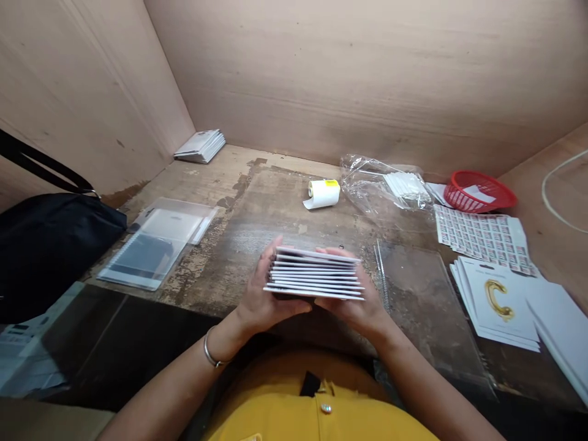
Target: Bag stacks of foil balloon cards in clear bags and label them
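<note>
Between my two hands, above the table's front edge, is a stack of thin white packets (315, 274), its layered edges turned up toward me. My left hand (263, 293) grips the left end, thumb along the near side. At the right end, my right hand (351, 300) is closed around the stack in the same way. The fingers behind the stack are mostly hidden. Beyond it lies a roll of white labels (324, 194) with a yellow patch and a loose end.
Clear plastic sleeves (158, 242) lie left, near a black bag (55, 245). Another packet stack (201, 147) sits in the far corner. On the right are crumpled plastic (367, 180), a red basket (480, 191), sticker sheets (482, 236) and cards with a gold C (498, 300).
</note>
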Demonstrator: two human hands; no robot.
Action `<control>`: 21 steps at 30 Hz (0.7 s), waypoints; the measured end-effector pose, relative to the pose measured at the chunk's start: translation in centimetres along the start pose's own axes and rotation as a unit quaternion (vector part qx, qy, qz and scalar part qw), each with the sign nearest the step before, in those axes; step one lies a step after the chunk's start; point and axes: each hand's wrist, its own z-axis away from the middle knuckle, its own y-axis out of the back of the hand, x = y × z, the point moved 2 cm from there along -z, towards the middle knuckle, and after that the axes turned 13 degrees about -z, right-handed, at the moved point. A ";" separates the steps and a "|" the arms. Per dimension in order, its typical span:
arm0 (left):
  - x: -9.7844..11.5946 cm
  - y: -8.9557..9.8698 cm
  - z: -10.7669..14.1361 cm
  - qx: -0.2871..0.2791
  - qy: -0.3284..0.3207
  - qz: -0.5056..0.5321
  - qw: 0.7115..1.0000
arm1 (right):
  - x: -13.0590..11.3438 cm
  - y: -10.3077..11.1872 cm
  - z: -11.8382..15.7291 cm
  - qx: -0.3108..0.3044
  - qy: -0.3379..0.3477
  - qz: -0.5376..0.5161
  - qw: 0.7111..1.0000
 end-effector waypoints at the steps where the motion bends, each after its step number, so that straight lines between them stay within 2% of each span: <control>1: -0.1 -0.1 -0.2 0.002 0.018 0.013 1.000 | 0.3 0.0 -0.2 0.009 0.002 -0.001 1.000; 4: -0.8 -0.8 -0.3 -0.017 0.100 0.050 0.994 | 1.8 -0.3 -0.6 0.014 -0.037 -0.034 0.999; 7: -1.3 -1.1 -0.5 -0.099 0.147 0.065 0.982 | 3.2 -0.4 -0.7 0.007 -0.088 -0.076 0.993; 9: -1.3 -0.6 -1.1 -0.116 0.139 0.080 0.980 | 3.5 -0.5 -0.7 0.010 -0.086 -0.085 0.993; 14: 0.1 -0.1 -2.3 -0.096 0.113 0.088 0.985 | 2.6 -0.6 -0.5 0.036 -0.044 -0.102 0.993; 18: 0.7 -0.5 -1.4 -0.057 0.102 0.049 0.992 | 1.8 -0.6 -0.1 0.025 -0.042 -0.082 0.995; 21: 0.0 -1.1 -1.0 -0.084 0.114 0.061 0.988 | 2.2 -0.6 -0.1 0.031 -0.052 -0.100 0.993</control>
